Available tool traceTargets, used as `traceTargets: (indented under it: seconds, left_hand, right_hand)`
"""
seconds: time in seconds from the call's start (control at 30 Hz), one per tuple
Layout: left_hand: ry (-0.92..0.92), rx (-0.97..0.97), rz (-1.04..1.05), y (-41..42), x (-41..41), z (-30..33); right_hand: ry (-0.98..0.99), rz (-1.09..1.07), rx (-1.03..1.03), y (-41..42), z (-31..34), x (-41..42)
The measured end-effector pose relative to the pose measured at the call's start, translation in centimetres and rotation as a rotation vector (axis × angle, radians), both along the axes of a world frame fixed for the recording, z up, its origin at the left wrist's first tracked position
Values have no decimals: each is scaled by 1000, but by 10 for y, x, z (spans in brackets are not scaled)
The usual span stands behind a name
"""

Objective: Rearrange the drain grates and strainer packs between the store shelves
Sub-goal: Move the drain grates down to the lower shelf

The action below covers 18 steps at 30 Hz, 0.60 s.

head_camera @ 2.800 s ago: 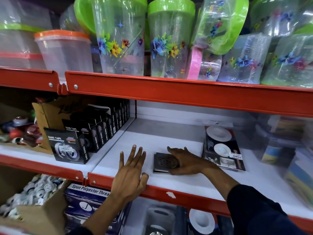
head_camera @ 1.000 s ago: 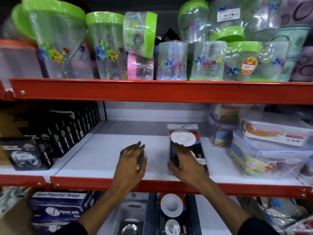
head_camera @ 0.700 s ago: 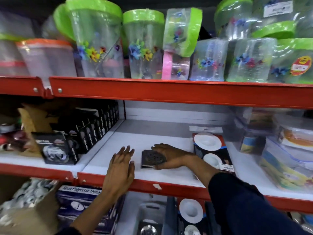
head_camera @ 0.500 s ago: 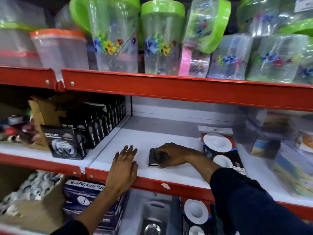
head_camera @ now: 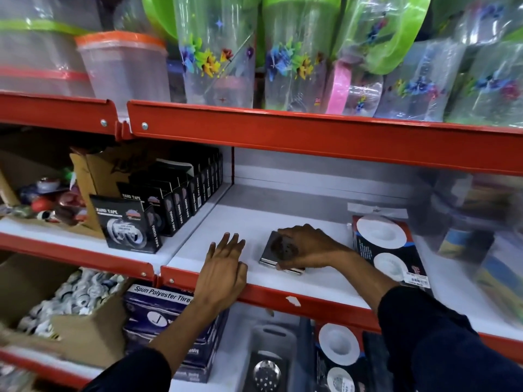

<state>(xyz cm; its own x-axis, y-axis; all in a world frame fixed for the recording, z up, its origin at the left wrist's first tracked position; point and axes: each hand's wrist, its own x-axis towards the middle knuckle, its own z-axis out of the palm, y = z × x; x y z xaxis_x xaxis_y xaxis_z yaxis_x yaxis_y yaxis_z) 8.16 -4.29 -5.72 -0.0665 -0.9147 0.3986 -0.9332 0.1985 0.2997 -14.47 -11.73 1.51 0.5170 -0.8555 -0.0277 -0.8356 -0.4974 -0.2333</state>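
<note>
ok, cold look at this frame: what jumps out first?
Two hands on the white middle shelf: the right hand covers a small stack of square metal drain grates, while the left hand lies flat beside it. Just right sits a strainer pack; overhead, green-lidded floral jars crowd the top shelf.

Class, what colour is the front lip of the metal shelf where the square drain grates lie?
Red-orange, on the shelf's front lip below the square metal drain grates; head view.

We are seeing nano tape boxes (head_camera: 128,232) standing beside a cardboard box (head_camera: 93,176), flowered plastic jars (head_camera: 218,55) sitting above, thread boxes (head_camera: 161,309) lying below.
</note>
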Motion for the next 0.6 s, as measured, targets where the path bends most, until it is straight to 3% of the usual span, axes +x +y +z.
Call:
traceTargets:
  seconds: [0.27, 0.6]
  left_hand:
    - [-52, -2, 14, 4, 0, 1]
    - [-39, -9, 35, 5, -4, -2]
  right_hand:
    - [-103, 126, -294, 117, 1, -21]
    - [32, 437, -331, 153, -135, -9]
